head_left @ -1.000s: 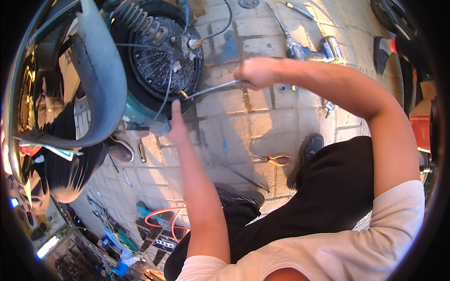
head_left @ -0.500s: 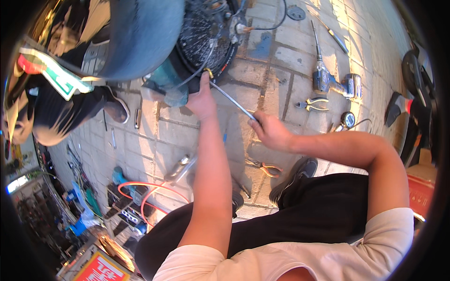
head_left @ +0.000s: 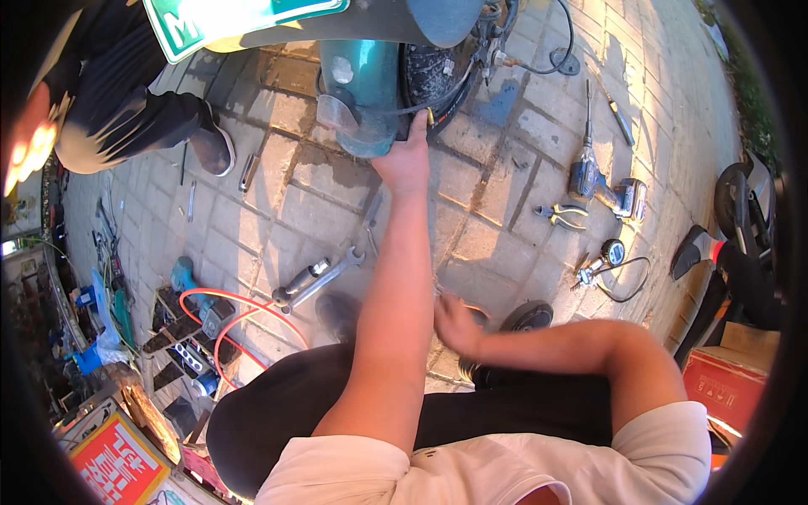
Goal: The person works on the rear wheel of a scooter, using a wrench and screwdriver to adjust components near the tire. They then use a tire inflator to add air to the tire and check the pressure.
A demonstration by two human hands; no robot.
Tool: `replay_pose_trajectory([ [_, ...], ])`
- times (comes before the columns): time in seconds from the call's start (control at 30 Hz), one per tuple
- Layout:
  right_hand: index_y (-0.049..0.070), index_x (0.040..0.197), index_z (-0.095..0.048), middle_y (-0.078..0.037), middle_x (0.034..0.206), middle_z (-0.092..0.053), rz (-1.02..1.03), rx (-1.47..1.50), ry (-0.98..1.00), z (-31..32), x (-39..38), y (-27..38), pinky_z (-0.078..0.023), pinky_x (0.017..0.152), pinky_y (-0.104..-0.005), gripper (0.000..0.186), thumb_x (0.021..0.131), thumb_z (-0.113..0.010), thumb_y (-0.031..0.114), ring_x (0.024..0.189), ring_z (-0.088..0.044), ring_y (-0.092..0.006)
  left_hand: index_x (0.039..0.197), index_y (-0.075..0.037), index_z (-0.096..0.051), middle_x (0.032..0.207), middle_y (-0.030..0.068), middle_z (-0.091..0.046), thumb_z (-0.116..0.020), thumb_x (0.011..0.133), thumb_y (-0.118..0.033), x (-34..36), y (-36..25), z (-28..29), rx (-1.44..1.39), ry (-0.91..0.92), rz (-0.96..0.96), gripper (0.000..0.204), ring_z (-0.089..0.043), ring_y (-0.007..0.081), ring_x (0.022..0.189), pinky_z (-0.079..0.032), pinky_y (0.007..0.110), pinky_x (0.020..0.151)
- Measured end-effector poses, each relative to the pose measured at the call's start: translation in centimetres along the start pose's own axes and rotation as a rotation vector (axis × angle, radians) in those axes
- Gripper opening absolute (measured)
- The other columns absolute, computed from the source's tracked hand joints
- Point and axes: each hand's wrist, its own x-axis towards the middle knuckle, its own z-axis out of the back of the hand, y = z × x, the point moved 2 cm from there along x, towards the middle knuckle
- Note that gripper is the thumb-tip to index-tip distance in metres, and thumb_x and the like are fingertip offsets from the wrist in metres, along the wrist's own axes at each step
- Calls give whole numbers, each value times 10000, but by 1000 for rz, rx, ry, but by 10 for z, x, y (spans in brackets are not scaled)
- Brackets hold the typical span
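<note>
Up ahead, a black wheel with a dusty hub sits under a dark mudguard. My left hand reaches to the tyre's near edge, thumb raised against it beside a small brass-coloured piece. Its other fingers curl under the tyre, mostly hidden. A teal rounded body part stands just left of that hand. Low over the paving by my shoes, my right hand is smeared by motion, so whether it holds anything is unclear. Orange-handled pliers lie next to it, mostly covered.
On the right paving lie a cordless drill, pliers and a round gauge with a hose. A wrench and an orange hose lie left of my arm. Another person's leg is at the far left.
My right hand has drawn back from the wheel toward my feet; the metal rod it held no longer shows. My left hand stays at the tyre. The view has shifted.
</note>
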Motion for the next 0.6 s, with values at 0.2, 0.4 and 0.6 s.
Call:
replay_pose_trajectory([
  [0.2,-44,940,-533,-276,932,-597,-170,-151,133,14,7,-87,-436,836,-508,328,947,-477,279,928,-588,-430,1205,64,-529,1241,207,-572,-821,721,-368,5,2,3,148,42,60,711,-536,347,1138,-402,405,975],
  [0.4,-17,1093,-619,-211,976,-638,364,-220,-232,104,123,41,-491,790,-389,303,910,-590,222,878,-622,-319,1288,59,-465,1328,169,-501,-696,846,-294,15,22,28,-289,255,70,610,-497,279,1173,-357,374,1026],
  [0.6,-24,1202,-558,-221,1057,-609,668,-79,-412,123,200,152,-485,860,-404,458,817,-691,186,981,-599,-370,1304,-38,-488,1314,94,-504,-479,956,-218,34,70,47,-1004,94,730,392,-496,208,1175,-432,372,961],
])
